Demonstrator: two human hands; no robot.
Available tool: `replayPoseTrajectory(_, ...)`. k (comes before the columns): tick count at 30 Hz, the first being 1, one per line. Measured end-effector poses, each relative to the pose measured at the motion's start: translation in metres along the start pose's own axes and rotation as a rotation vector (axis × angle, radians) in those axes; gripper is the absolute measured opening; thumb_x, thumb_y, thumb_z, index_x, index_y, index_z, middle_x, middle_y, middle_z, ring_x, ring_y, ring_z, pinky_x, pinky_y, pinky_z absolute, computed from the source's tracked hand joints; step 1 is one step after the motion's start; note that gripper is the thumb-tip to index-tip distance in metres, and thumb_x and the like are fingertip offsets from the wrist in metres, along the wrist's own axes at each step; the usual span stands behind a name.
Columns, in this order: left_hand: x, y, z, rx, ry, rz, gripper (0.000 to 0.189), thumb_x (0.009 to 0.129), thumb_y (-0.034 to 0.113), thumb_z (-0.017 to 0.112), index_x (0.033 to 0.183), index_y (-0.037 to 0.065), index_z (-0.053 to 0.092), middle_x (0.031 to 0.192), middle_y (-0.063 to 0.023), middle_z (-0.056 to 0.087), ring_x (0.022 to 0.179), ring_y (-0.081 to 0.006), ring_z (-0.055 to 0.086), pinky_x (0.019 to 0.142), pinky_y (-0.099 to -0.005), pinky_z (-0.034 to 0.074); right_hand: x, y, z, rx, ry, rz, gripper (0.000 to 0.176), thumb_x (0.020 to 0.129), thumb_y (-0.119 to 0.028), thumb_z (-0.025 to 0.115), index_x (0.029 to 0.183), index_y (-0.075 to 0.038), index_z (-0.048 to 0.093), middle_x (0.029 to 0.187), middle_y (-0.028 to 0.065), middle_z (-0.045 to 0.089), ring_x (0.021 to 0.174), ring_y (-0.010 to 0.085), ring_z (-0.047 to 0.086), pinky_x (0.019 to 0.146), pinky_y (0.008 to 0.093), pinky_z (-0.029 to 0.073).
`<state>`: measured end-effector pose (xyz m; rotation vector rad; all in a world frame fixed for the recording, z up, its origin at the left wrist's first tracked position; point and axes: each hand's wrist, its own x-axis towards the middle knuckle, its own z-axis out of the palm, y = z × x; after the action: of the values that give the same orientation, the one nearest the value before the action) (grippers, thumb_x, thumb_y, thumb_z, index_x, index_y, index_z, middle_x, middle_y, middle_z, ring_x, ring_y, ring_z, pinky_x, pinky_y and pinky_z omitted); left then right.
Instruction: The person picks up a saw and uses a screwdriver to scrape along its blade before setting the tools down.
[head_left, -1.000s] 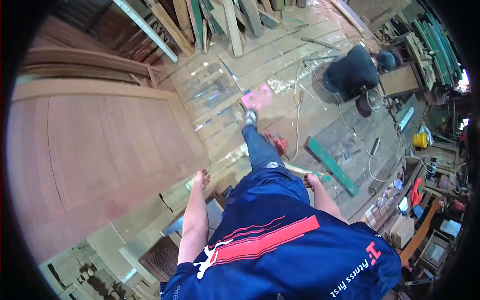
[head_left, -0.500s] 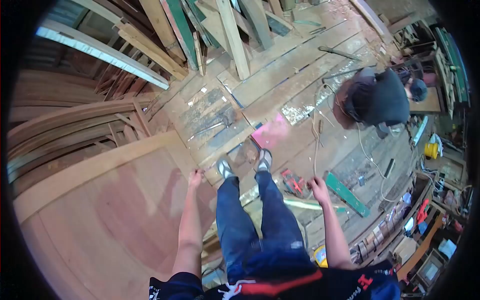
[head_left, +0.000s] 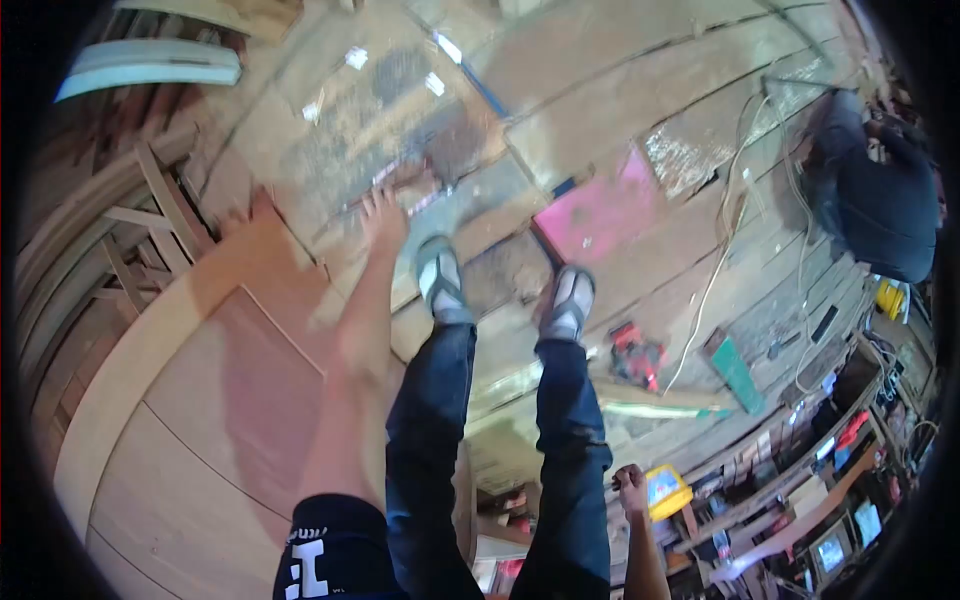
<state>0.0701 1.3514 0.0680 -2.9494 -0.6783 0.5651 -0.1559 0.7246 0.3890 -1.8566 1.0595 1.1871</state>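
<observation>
One wooden panel (head_left: 200,400), worn plank floor (head_left: 600,90) — cluttered shelves (head_left: 790,470) alongside.

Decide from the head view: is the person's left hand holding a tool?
No, the left hand is spread open with nothing in it, out past the corner of the wooden panel.

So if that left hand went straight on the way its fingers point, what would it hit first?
Probably the worn plank floor ahead of the left hand; nothing else shows in that line, though blur makes depth hard to judge.
</observation>
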Motion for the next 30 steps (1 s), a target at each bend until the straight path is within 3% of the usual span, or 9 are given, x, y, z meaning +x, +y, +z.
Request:
replayPoseTrajectory(3,0.013,-0.010,0.023,0.085,-0.126,0.052,0.052,0.086,0.029,0.062,0.130,0.006,0.045,0.133,-0.0142,0.046,0.122,-0.0364,0.047,0.103,-0.0500,0.034,-0.007,0.042,0.001,-0.181,-0.050,0.075,0.022,0.089,-0.020,0.058,0.093,0.001,0.059,0.078,0.0082,0.064,0.068,0.0153,0.061,0.060,0.0287,0.050)
replayPoseTrajectory(6,0.021,-0.030,0.044,0.130,-0.137,0.102,0.049,0.087,0.029,0.061,0.128,0.007,0.047,0.132,-0.0125,0.047,0.120,-0.0349,0.048,0.101,-0.0489,0.035,-0.027,0.011,0.022,-0.075,0.185,0.083,0.022,0.087,-0.021,0.059,0.091,0.001,0.062,0.081,0.0091,0.064,0.068,0.0154,0.062,0.061,0.0300,0.049)
replayPoseTrajectory(7,0.023,-0.031,0.034,0.147,-0.172,0.107,0.047,0.087,0.029,0.061,0.127,0.007,0.048,0.130,-0.0122,0.048,0.120,-0.0343,0.049,0.100,-0.0487,0.036,-0.005,0.098,0.003,-0.233,0.249,-0.025,0.021,0.089,-0.019,0.057,0.092,0.001,0.062,0.084,0.0098,0.065,0.069,0.0145,0.062,0.061,0.0296,0.049)
replayPoseTrajectory(10,0.033,-0.039,0.037,0.200,-0.104,0.180,0.033,0.089,0.023,0.055,0.118,0.008,0.054,0.119,-0.0104,0.056,0.113,-0.0323,0.054,0.094,-0.0463,0.040,-0.021,-0.026,0.021,-0.153,0.057,0.193,0.034,0.087,-0.024,0.058,0.104,0.005,0.060,0.086,0.0106,0.065,0.074,0.0166,0.062,0.069,0.0304,0.049)
replayPoseTrajectory(11,0.038,-0.039,0.034,0.197,-0.101,0.193,0.028,0.089,0.020,0.054,0.114,0.008,0.057,0.115,-0.0094,0.058,0.109,-0.0308,0.057,0.092,-0.0452,0.041,-0.010,-0.013,0.017,-0.076,-0.008,0.129,0.020,0.091,-0.018,0.055,0.095,0.000,0.060,0.078,0.0078,0.062,0.068,0.0143,0.061,0.062,0.0278,0.049)
replayPoseTrajectory(15,0.060,-0.038,0.035,0.227,-0.164,0.235,0.023,0.089,0.016,0.052,0.108,0.008,0.061,0.107,-0.0085,0.062,0.102,-0.0295,0.061,0.085,-0.0440,0.046,0.006,-0.053,0.035,0.103,-0.025,0.049,0.014,0.091,-0.012,0.052,0.087,-0.001,0.058,0.075,0.0070,0.061,0.064,0.0133,0.058,0.061,0.0274,0.048)
replayPoseTrajectory(24,0.049,-0.049,0.027,0.308,-0.104,0.341,0.018,0.088,0.014,0.053,0.104,0.009,0.061,0.103,-0.0096,0.061,0.085,-0.0288,0.067,0.077,-0.0403,0.051,-0.011,-0.044,0.031,0.047,0.027,0.036,0.018,0.091,-0.016,0.053,0.086,-0.001,0.060,0.074,0.0066,0.063,0.067,0.0135,0.060,0.062,0.0276,0.049)
replayPoseTrajectory(28,0.033,-0.056,0.033,0.292,-0.151,0.005,0.025,0.089,0.018,0.053,0.112,0.008,0.056,0.106,-0.0099,0.059,0.102,-0.0298,0.061,0.079,-0.0409,0.051,-0.040,-0.048,0.012,-0.037,0.085,0.063,0.020,0.089,-0.018,0.054,0.088,0.000,0.062,0.076,0.0072,0.065,0.070,0.0131,0.062,0.063,0.0278,0.050)
replayPoseTrajectory(30,0.011,-0.049,-0.001,0.270,-0.261,0.018,0.033,0.089,0.019,0.053,0.120,0.008,0.053,0.112,-0.0133,0.057,0.109,-0.0333,0.057,0.082,-0.0440,0.051,-0.058,-0.041,0.001,0.022,0.098,0.057,0.020,0.088,-0.019,0.053,0.088,0.000,0.061,0.076,0.0076,0.064,0.069,0.0134,0.061,0.063,0.0286,0.050)
